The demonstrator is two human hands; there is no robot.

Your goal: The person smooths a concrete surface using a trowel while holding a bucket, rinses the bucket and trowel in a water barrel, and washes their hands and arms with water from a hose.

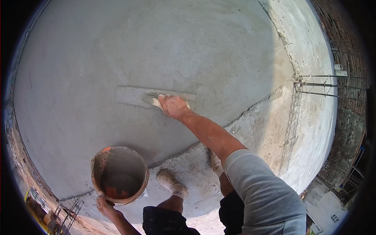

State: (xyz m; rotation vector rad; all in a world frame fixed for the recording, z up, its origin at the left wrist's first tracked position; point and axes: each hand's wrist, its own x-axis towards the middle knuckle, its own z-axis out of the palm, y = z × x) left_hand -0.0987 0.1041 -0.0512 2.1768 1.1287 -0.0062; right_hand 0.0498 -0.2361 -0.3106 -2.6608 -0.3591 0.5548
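Note:
My right hand [172, 105] is wrapped round the handle of a long flat trowel [131, 95], whose blade lies on smooth grey wet cement [137, 51]. At the lower left, my left hand [106, 206] grips the rim of a round bucket [143, 184]. The bucket is stained with cement, with a dark inside and some orange-red at the bottom.
Rough concrete [250, 137] borders the smooth cement along a jagged edge. My shoes [168, 180] stand on it. Steel rebar [325, 85] sticks out at the right, beside a brick wall [346, 51]. More rebar [68, 217] rises at the lower left.

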